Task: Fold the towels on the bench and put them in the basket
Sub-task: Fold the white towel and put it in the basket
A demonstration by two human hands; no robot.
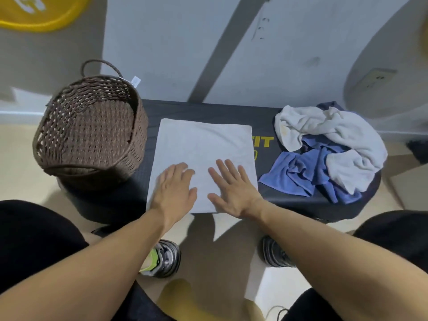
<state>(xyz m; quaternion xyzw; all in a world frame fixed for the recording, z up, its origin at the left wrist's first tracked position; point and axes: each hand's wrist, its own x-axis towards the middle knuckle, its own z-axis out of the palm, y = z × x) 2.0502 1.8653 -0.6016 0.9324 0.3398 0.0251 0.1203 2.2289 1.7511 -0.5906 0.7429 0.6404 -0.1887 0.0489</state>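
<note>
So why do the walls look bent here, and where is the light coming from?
Head view: the wide-angle lens bows the wall and bench edges outward. Shadows of the arms fall on the floor below the white towel, so the light seems to come from above. The left hand and right hand look slightly soft.

Pale grey painted wall (pixel 176 42) behind, crossed by a darker grey diagonal stripe (pixel 228 46). Curved yellow painted shape (pixel 41 22) on the wall top left. White wall socket plate (pixel 374 81) at right, low on the wall. Beige tiled floor (pixel 17 158) below, with soft shadows on it.
</note>
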